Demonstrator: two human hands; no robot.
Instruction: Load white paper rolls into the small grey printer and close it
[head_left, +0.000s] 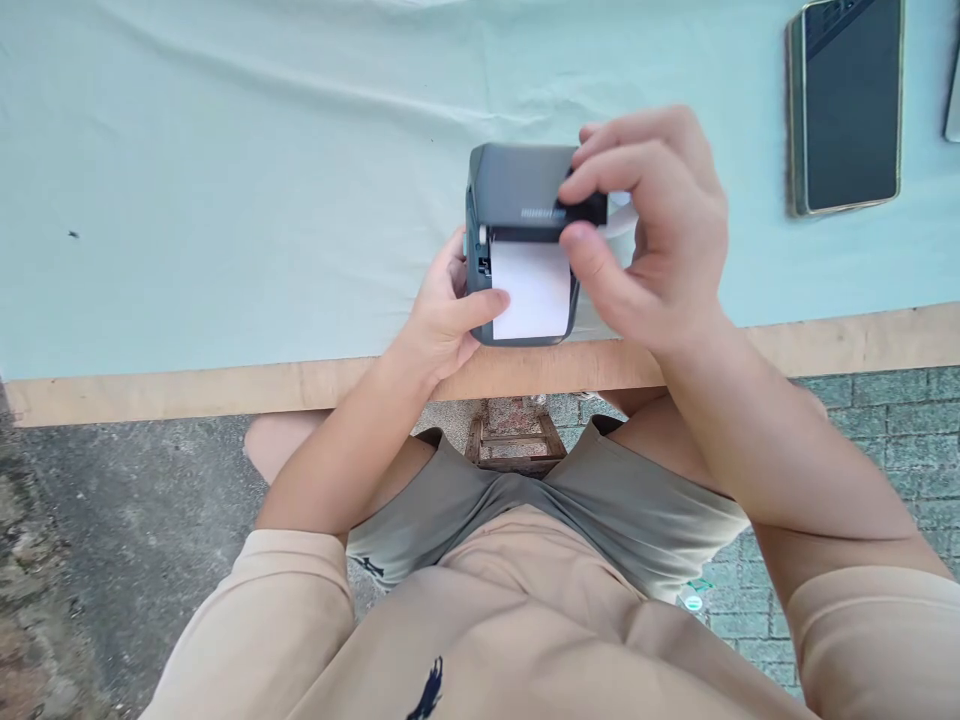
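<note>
Around upper centre, the dark device (474, 205), long axis up the frame, sits gripped in my left hand (448, 308), thumb on its white paper (534, 290); my right hand (660, 215) pinches the lid (517, 185) above, at its right end.

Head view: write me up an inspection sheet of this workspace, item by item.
Surface: pale cloth, slightly creased, with a wooden edge on the near side.
Job's things: dark printer, its lettering blurred; white paper across its near part.
Clutter: phone at upper right; small dark speck at left.
Grips: left hand holds the printer's left side, thumb on the paper; right hand pinches its far right corner.
Cables: nothing seen.
Surroundings: paving at lower right, grey ground at lower left.
</note>
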